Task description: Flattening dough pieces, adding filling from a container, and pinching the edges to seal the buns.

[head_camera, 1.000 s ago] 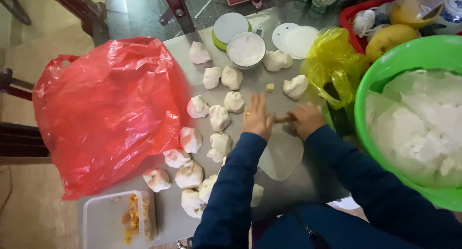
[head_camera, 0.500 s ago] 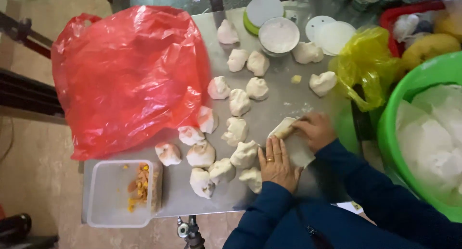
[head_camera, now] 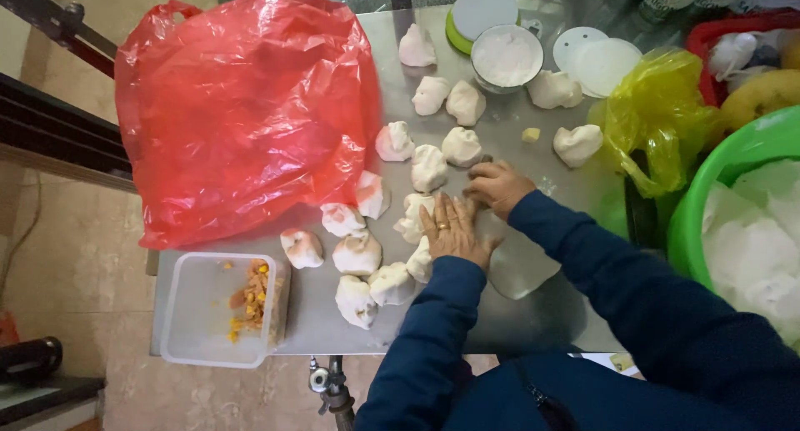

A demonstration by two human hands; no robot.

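My left hand (head_camera: 450,229) lies flat, palm down, fingers together, at the left edge of a thin flattened dough sheet (head_camera: 521,269) on the steel table (head_camera: 517,327). My right hand (head_camera: 498,186) is curled just beyond it, apparently around a thin rolling pin that it mostly hides; a dark tip shows by the knuckles. Both hands touch the cluster of folded white dough buns (head_camera: 358,252), several of which are spread over the table's middle.
A big red plastic bag (head_camera: 242,106) covers the table's left. A clear box (head_camera: 200,310) with orange-yellow filling stands at the near left corner. Beyond are a flour bowl (head_camera: 506,58), white discs (head_camera: 600,60) and a yellow bag (head_camera: 658,114). A green basin (head_camera: 708,189) of white dough sits at the right.
Both hands have shifted left off the far end of the dough sheet toward the buns. My left hand has come forward and now lies flat beside the right.
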